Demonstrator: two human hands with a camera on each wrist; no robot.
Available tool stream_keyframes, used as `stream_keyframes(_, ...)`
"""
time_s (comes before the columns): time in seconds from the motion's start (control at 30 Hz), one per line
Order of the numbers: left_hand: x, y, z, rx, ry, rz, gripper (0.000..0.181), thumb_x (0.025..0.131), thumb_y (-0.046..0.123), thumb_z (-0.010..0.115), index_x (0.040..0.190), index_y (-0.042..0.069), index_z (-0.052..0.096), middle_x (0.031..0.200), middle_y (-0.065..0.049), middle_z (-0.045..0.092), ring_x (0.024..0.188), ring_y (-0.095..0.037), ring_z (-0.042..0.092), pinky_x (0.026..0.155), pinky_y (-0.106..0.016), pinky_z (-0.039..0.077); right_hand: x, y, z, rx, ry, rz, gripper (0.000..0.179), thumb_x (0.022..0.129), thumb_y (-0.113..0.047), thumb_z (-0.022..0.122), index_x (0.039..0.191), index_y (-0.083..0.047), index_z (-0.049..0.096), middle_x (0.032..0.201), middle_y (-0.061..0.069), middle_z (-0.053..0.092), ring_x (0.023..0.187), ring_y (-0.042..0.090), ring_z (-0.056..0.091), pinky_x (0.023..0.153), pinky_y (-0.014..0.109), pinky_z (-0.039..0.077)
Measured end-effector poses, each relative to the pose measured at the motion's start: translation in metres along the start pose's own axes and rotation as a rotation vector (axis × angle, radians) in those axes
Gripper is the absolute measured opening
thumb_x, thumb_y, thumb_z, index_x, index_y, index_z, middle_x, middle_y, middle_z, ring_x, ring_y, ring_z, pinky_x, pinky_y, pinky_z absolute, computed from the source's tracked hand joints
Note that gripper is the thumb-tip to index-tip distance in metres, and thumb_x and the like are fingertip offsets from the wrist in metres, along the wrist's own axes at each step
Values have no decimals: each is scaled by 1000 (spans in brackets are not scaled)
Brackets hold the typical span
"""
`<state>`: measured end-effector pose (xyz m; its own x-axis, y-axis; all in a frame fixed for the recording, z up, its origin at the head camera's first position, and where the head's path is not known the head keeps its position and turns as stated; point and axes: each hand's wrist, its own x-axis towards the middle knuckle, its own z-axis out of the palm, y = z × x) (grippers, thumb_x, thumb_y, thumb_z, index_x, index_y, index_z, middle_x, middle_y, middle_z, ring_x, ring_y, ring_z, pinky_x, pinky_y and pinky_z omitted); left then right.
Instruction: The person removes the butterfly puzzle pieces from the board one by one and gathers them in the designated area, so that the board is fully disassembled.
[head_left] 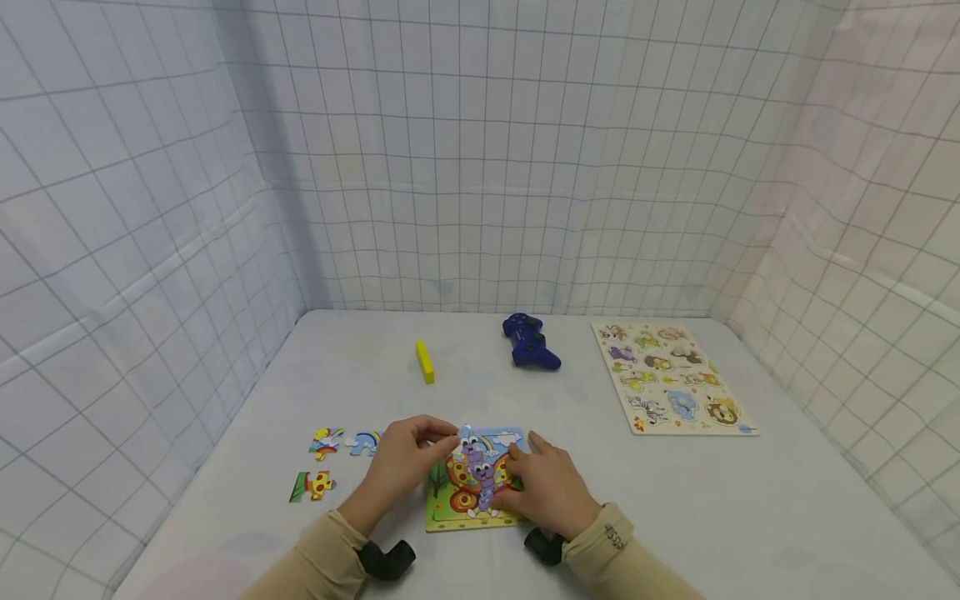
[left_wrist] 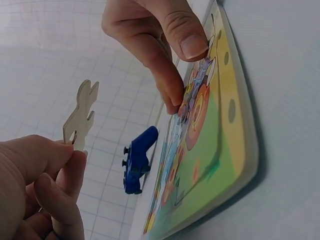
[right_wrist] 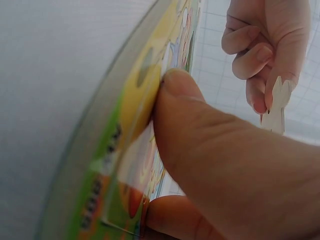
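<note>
My left hand (head_left: 405, 458) pinches a jigsaw puzzle piece (left_wrist: 79, 117) between thumb and fingertips. Its plain wooden back shows in the left wrist view; from the head it overlaps the upper part of the butterfly puzzle board (head_left: 442, 523). The piece stands upright, raised off the board. My right hand (head_left: 551, 483) rests thumb and fingertips on the board's right half, over the purple butterfly body. In the right wrist view the right thumb (right_wrist: 185, 107) lies against the picture near the yellow border. Part of the board's right side is hidden under that hand.
Loose puzzle pieces (head_left: 313, 485) lie left of the board, one partly behind the left hand. Farther back are a yellow stick-shaped block (head_left: 425, 362) and a blue game controller (head_left: 528, 342). An animal peg-puzzle board (head_left: 675, 379) lies at the right. Gridded cloth walls enclose the table.
</note>
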<state>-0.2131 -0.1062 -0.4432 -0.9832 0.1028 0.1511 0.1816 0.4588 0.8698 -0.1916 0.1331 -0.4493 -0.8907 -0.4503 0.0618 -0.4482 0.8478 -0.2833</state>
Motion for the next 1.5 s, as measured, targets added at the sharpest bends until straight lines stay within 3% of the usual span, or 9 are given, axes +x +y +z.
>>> stream_keyframes(0.5,-6,-6,-14,5,1,-53,9,91,22,80,99,22,79,95,8,75,82,-13,63,69,-27,51,-1,-3,-2,12,17,-8,51,85,-56,79,111,-12,80,136,16,66,135,53,50,101,67,45)
stream_keyframes(0.87,-20,-27,-61,13,36,-105,17,90,26,81,105,17,79,98,2,77,85,-13,69,65,-27,51,-2,0,1,2,36,-26,51,83,-59,78,108,-14,80,135,16,68,134,53,51,100,67,47)
stream_keyframes(1.2,-37,-53,-111,63,39,-219,34,90,37,81,112,12,77,112,-5,76,98,-14,68,71,-27,54,-4,2,-1,10,50,-60,53,84,-54,80,114,-11,79,133,18,68,132,54,52,100,65,48)
stream_keyframes(1.4,-43,-62,-124,93,10,-255,30,90,34,81,111,12,78,108,-2,77,93,-13,66,71,-26,53,-4,1,-1,27,34,-57,50,84,-54,80,110,-12,80,133,18,67,134,54,51,100,66,47)
stream_keyframes(1.5,-44,-64,-123,93,-31,-234,28,89,30,81,108,9,78,101,-2,76,85,-13,64,66,-27,53,-4,1,0,22,38,-56,51,84,-55,80,111,-11,80,134,18,67,134,54,51,100,66,47)
